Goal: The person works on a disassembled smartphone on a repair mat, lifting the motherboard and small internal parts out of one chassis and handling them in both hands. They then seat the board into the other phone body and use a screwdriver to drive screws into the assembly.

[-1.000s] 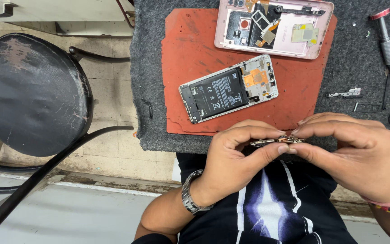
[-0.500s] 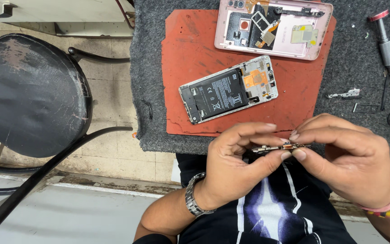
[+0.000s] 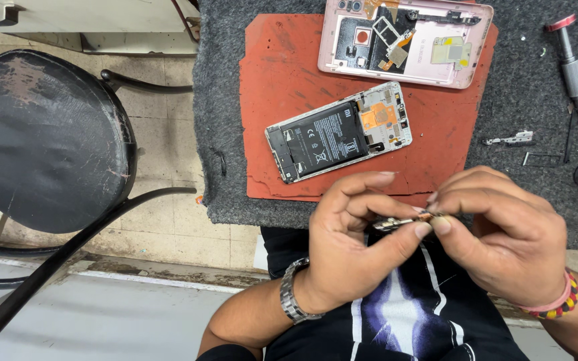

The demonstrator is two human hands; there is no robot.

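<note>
Since a second ago our hands have slid down off the tabletop edge toward our lap: our left hand and right hand both pinch a small silver metal phone part between thumb and fingers, just below the grey felt tabletop. We judge we are working this part loose or checking it, which calls for fine fingertip turns. Room is tight against our chest; the opened white-framed phone with its black battery lies on the orange mat, well clear above.

Fingers of the left hand and right hand are hiding most of the small metal part. The top edge is cutting off the pink phone back.
</note>
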